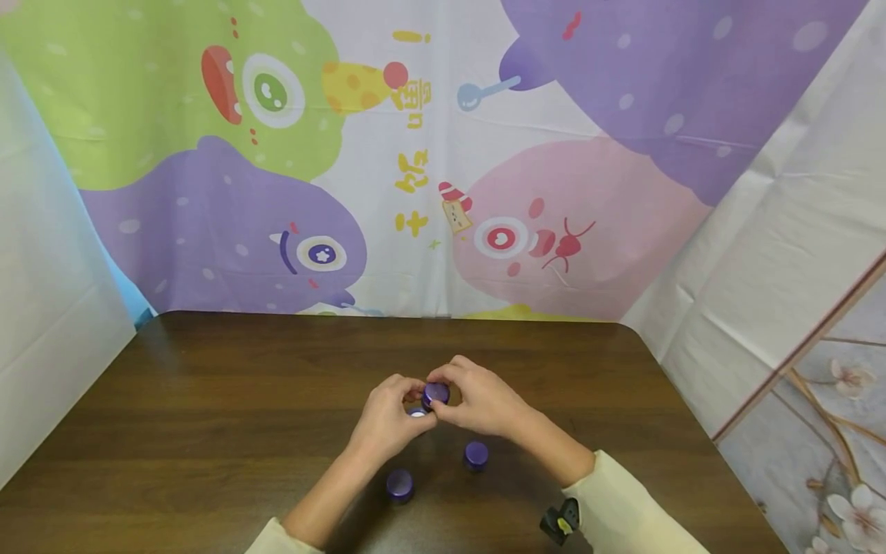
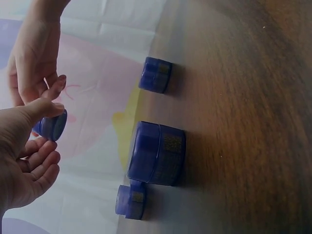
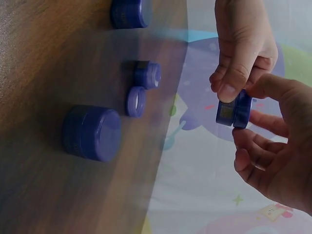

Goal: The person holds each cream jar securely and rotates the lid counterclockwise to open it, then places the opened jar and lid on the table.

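Above the table, both hands meet at a small purple cosmetic jar [image 1: 436,395]. My left hand [image 1: 388,415] pinches its labelled body [image 3: 225,113] between thumb and fingers. My right hand [image 1: 481,396] pinches the jar's lid [image 3: 243,111] from the other side. Lid and body sit together in the right wrist view. On the table beneath the hands stands a jar without its lid [image 3: 146,74], and a loose lid [image 3: 136,101] lies beside it, partly hidden by the hands in the head view. Two lidded purple jars [image 1: 400,485] [image 1: 476,455] stand nearer the body.
A dark brown wooden table [image 1: 228,431] carries the jars. Behind it hangs a curtain [image 1: 415,269] printed with cartoon monsters, and white cloth [image 1: 747,254] hangs at the right side. A black strap device [image 1: 561,522] sits by the right sleeve.
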### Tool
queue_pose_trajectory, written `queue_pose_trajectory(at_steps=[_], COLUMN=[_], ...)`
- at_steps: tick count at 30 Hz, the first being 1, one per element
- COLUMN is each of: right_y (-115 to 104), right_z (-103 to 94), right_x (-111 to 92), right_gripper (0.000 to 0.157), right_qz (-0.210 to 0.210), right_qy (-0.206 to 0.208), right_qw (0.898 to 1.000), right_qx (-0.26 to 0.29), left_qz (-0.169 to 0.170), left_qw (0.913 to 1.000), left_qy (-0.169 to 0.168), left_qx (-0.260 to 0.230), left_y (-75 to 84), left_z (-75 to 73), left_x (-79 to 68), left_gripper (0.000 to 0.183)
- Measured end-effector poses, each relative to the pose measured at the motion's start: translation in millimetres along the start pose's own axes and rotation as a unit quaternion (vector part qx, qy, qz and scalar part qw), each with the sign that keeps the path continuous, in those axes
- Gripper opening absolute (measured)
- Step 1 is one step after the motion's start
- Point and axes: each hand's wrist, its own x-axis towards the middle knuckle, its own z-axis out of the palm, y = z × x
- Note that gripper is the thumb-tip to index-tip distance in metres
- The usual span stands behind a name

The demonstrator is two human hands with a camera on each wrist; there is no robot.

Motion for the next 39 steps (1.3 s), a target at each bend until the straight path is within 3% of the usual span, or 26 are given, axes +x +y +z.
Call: queue_pose_trajectory(at_steps=[5, 11, 16, 20, 25, 29, 33, 39], right_y=[-1.0, -3.0, -2.1, -1.7, -4.7, -4.7, -0.9, 1.1], right_z=[-1.4, -2.7, -5.1, -6.8, -6.5, -6.9, -8.1, -6.3], right_x=[-1.2, -2.1, -1.8, -2.9, -4.7, -4.8, -4.6, -5.4], right_gripper=[0.041, 0.039, 0.026, 0.032, 0.04, 0.035, 0.028, 0.041], right_qz=[-0.006, 0.03, -0.01, -0.031, 0.003, 0.016, -0.017, -0.016], right_qy=[-0.015, 0.027, 0.004, -0.026, -0.011, 0.009, -0.023, -0.052], right_qw=[1.0, 0.999, 1.0, 0.999, 1.0, 1.0, 1.0, 0.998], right_qx=[0.001, 0.003, -0.003, 0.001, 0.007, 0.003, 0.005, 0.006], left_qz=[-0.002, -0.014, -0.008, -0.004, -0.005, -0.006, -0.004, -0.001], left_qw=[1.0, 0.9997, 0.9997, 0.9998, 0.9998, 0.9995, 0.9999, 1.0], left_qy=[0.001, -0.001, 0.004, 0.005, 0.0, 0.0, 0.003, -0.005], left_qx=[-0.004, -0.02, -0.025, -0.021, -0.018, -0.032, -0.013, 0.002], left_y=[-0.2, -0.4, -0.7, -0.6, 1.0, 1.8, 1.3, -1.8], left_z=[0.0, 0.4, 1.4, 1.3, 0.1, 0.8, 2.9, 5.3], left_x=[-0.5, -2.4, -4.4, -5.1, -4.8, -4.7, -5.3, -5.2], left_gripper=[0.03, 0.032, 0.03, 0.03, 0.033, 0.031, 0.031, 0.033])
